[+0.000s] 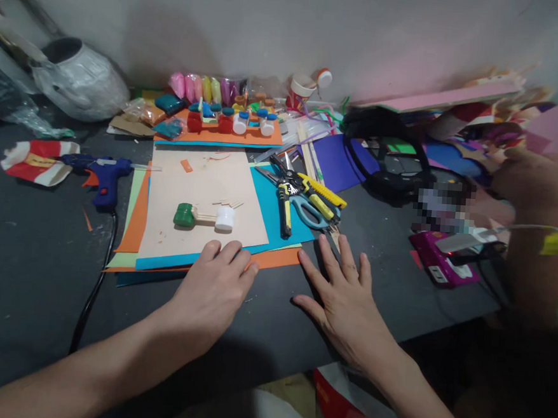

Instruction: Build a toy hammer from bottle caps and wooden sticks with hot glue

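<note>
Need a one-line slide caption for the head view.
Left hand rests on stacked coloured paper; right hand flat on dark table near scissors.

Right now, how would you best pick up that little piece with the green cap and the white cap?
Probably grip the wooden sticks joining the green cap and white cap, pinching from above. It lies flat on the beige sheet, caps at both ends, leaving the middle free.

Top sheet [203,197]: beige
Sheets beneath: blue, orange, pale green
Table [32,249]: dark grey
Glue gun [103,174]: blue, black cord
Caps on the stick piece [205,216]: green and white
Scissors [307,210]: light blue handles
Cutters [285,203]: yellow and black
Packet [38,161]: red, white
</note>
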Available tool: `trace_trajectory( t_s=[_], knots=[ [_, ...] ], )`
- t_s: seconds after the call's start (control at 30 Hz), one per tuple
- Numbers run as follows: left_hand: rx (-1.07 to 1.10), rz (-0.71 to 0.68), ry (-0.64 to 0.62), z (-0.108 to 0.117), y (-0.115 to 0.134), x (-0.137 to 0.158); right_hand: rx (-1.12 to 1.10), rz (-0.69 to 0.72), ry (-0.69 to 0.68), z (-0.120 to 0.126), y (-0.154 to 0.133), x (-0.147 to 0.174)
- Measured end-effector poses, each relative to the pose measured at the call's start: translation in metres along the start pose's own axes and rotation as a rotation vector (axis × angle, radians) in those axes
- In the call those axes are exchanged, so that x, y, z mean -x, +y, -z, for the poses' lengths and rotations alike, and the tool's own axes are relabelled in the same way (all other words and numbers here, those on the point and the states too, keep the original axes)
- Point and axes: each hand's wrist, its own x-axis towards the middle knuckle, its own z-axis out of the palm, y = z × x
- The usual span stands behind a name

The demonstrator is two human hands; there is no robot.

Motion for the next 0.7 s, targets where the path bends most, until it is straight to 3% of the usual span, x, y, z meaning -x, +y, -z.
trace_trajectory(
  t_s=[0.13,0.33,0.57,0.7],
  knots=[
    [0.028,-0.008,-0.015,0.002,0.0,-0.001,-0.009,0.019,0.056,0.009,-0.011,-0.006],
    [0.068,0.0,0.038,0.001,-0.002,0.005,-0.218,0.328,0.035,0.01,-0.037,-0.015],
    [0.271,0.116,0.294,-0.012,-0.02,0.033,-0.279,0.343,0.042,0.002,-0.039,-0.017],
    [0.276,0.193,0.271,-0.017,-0.025,0.035,-0.253,0.358,0.041,0.003,-0.038,-0.018]
  ],
)
